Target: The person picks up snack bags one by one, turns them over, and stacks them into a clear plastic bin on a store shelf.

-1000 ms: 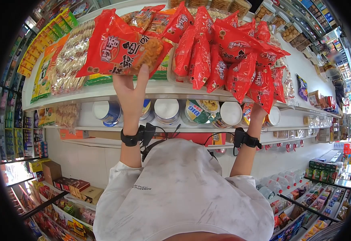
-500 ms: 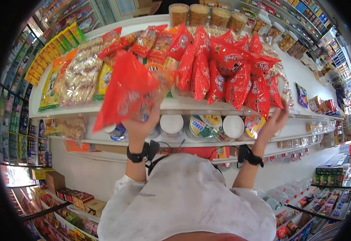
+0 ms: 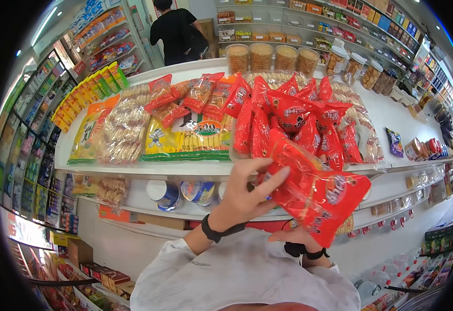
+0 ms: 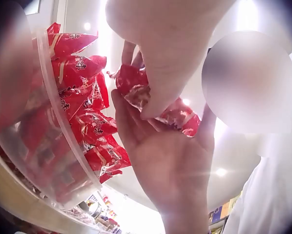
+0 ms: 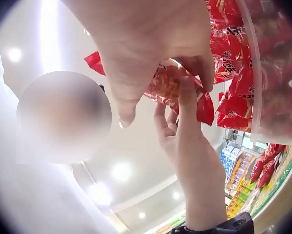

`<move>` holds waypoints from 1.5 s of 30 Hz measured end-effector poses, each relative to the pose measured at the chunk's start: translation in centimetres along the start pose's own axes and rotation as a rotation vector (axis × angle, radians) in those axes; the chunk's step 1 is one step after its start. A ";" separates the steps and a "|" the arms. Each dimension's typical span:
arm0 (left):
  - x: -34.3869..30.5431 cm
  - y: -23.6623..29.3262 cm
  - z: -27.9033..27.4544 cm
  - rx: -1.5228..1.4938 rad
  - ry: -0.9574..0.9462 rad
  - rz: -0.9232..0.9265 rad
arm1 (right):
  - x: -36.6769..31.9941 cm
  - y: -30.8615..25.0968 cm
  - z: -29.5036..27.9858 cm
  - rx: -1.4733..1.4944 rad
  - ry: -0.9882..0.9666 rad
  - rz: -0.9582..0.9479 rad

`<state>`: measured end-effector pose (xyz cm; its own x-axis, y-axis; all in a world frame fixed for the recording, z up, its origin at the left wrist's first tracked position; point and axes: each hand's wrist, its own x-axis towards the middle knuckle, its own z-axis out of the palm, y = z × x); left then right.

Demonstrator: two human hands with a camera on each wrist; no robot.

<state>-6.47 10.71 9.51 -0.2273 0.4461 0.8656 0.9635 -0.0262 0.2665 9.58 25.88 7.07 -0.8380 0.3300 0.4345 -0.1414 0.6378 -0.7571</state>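
Observation:
A red snack bag (image 3: 325, 202) with printed characters and a see-through window hangs tilted over the shelf's front edge. My left hand (image 3: 239, 192) pinches it, thumb on its near face, as the right wrist view also shows. My right hand (image 3: 296, 236) is under the bag and mostly hidden by it in the head view. In the left wrist view that palm (image 4: 170, 163) faces up beneath the bag (image 4: 136, 92), its thumb standing off to the side. Just beyond both hands, a clear plastic tub (image 4: 56, 92) is heaped with similar red bags (image 3: 288, 111).
Left of the tub lie yellow-and-green snack packs (image 3: 185, 142) and clear packs of stacked biscuits (image 3: 128, 124). Lidded jars (image 3: 262, 56) line the back of the counter (image 3: 400, 124). A person in black (image 3: 177, 36) stands behind it. Tins (image 3: 198, 192) sit on the shelf below.
The bag in my left hand has swung from the left side across to the right, in front of the tub. My right hand has left the tub's front and come under the bag. The view has tipped upward.

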 end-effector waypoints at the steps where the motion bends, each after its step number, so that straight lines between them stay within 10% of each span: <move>1: 0.2 0.1 0.0 0.002 -0.030 0.034 | -0.1 0.4 0.2 -0.057 -0.033 0.028; 4: 0.4 0.2 -0.6 -0.053 -0.018 0.055 | 0.2 -0.6 1.3 0.208 0.160 0.191; 7: 0.8 -1.6 -2.6 0.034 0.135 -0.049 | -2.1 1.9 -0.3 0.092 0.310 -0.093; 11: 0.8 -6.8 -2.8 -0.098 0.324 -0.476 | -2.4 6.6 -2.4 -0.528 0.955 -0.139; 15: -0.9 -11.6 -2.0 -0.243 0.197 -0.685 | 4.6 2.4 -5.9 0.450 1.309 -0.048; 23: 2.4 -10.8 -0.5 -0.516 0.069 -0.804 | 3.4 7.9 -3.0 0.799 1.060 0.318; 45: 2.4 -11.2 1.2 -0.478 -0.010 -0.605 | 4.7 10.1 -1.4 0.718 0.993 0.308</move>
<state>-17.61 13.17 8.06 -0.6917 0.5136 0.5076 0.5057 -0.1574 0.8483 4.93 34.87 2.17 -0.1754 0.9750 0.1362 -0.5259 0.0241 -0.8502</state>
